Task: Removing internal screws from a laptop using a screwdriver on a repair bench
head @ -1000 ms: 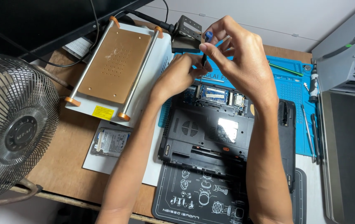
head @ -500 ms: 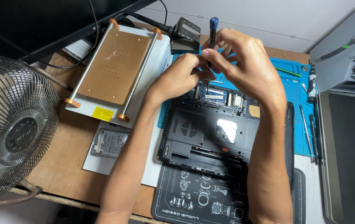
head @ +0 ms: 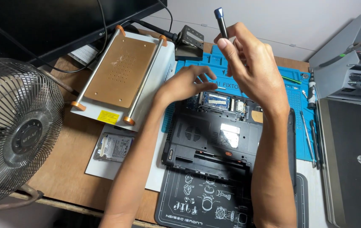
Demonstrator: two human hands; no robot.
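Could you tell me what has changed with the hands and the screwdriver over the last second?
The right hand has lifted the blue-capped screwdriver up off the opened laptop, so it now points upward. The left hand has let go of it and hovers open, fingers spread, above the laptop's top edge. The laptop, the blue mat, the heating plate, the fan and the hard drive lie as before.

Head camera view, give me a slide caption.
Right hand lifts a screwdriver above an opened laptop; left hand hovers open.
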